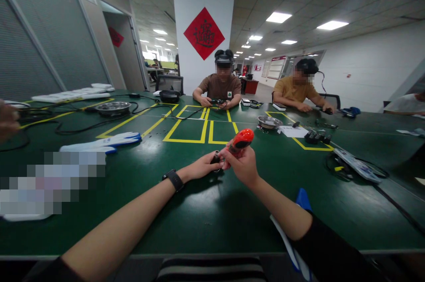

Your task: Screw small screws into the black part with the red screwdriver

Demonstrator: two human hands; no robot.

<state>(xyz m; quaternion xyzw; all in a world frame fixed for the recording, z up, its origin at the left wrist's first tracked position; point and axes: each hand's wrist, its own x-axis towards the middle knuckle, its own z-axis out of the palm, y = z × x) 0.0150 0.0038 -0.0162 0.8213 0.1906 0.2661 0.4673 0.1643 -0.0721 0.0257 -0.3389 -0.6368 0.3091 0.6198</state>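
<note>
My right hand [244,164] is closed around a red-and-black screwdriver-like tool [243,138], its rounded handle pointing up and to the right. The tool's working end is hidden by my fingers. My left hand [202,167], with a black watch on the wrist, is closed on a small dark cylindrical part [216,158] with a shiny metal top. Both hands meet just above the green table [199,220], near its middle. Whether the tool touches the part cannot be made out.
White-and-blue gloves [102,141] lie left; another glove [290,246] hangs at the front edge. Metal bowls [269,122] [113,108], black parts [317,137], a power strip [357,164] and cables surround yellow tape outlines [186,140]. Two people with headsets work across the table.
</note>
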